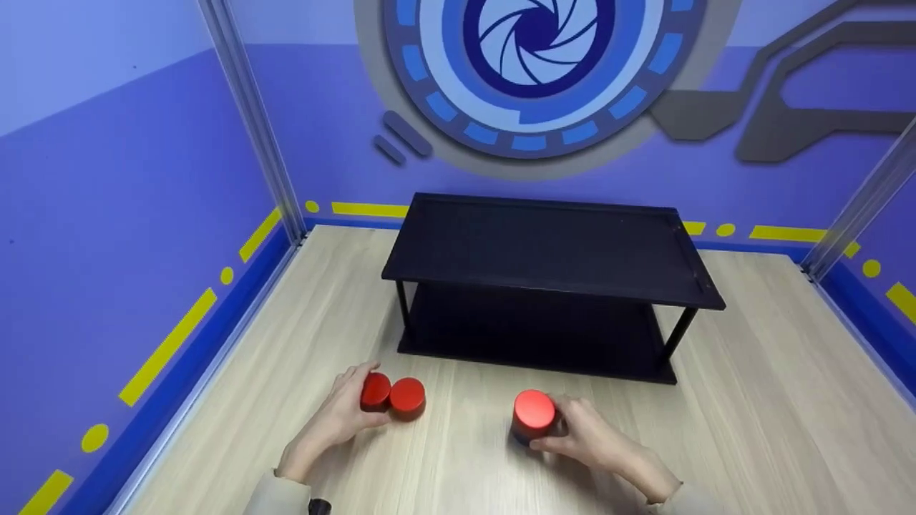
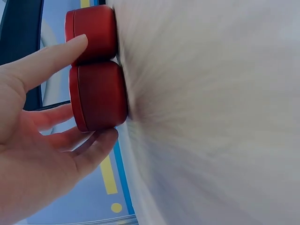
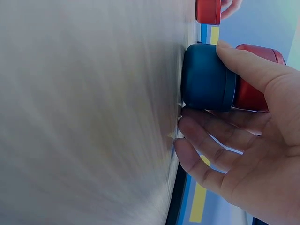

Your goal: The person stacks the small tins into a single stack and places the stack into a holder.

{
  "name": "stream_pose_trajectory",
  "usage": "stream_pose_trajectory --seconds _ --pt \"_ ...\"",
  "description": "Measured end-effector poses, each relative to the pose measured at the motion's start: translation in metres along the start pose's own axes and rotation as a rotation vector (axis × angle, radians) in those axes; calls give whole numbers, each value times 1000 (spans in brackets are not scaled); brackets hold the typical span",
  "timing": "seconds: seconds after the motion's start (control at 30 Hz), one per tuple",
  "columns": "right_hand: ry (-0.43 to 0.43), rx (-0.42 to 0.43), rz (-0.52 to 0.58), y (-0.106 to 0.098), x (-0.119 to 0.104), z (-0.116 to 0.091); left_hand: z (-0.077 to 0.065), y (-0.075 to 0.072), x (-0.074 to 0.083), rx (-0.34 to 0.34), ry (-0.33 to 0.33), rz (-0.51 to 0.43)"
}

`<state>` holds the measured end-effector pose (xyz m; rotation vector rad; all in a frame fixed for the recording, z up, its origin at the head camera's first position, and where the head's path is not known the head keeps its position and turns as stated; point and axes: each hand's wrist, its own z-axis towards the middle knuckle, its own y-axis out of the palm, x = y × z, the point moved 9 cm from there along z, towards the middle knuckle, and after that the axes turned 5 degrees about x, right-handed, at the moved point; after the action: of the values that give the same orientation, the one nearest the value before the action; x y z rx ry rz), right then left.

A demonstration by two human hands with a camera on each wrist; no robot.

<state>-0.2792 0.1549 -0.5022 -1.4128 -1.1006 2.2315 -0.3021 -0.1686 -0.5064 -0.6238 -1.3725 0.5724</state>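
Note:
Two small round red tins stand side by side on the table, the left tin [image 1: 376, 391] close against the right tin [image 1: 408, 398]. My left hand [image 1: 343, 411] holds them from the left: its thumb lies along the right tin, and its fingers curl by the left tin's far side. Farther right, another red tin [image 1: 534, 410] sits on top of a blue tin [image 3: 206, 77], mostly hidden beneath it in the head view. Around this stack my right hand [image 1: 590, 435] grips from the right, thumb across the blue tin and fingers on its opposite side.
A black two-tier shelf [image 1: 551, 247] stands behind both hands, its lower board [image 1: 529, 329] near the stack. Blue-purple panels [image 1: 143, 236] wall the wooden table [image 1: 458, 465] at the left, back and right.

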Motion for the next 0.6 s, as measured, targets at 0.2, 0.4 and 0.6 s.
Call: stream_pose_trajectory --seconds 0.2,0.4,0.6 --pt "10 -3 -1 1 0 0 2 -1 -4 4 -21 16" --pt "14 -2 -9 0 2 0 6 -1 -6 5 -37 46" --pt "14 1 -17 1 1 0 7 -1 -6 15 -29 47"
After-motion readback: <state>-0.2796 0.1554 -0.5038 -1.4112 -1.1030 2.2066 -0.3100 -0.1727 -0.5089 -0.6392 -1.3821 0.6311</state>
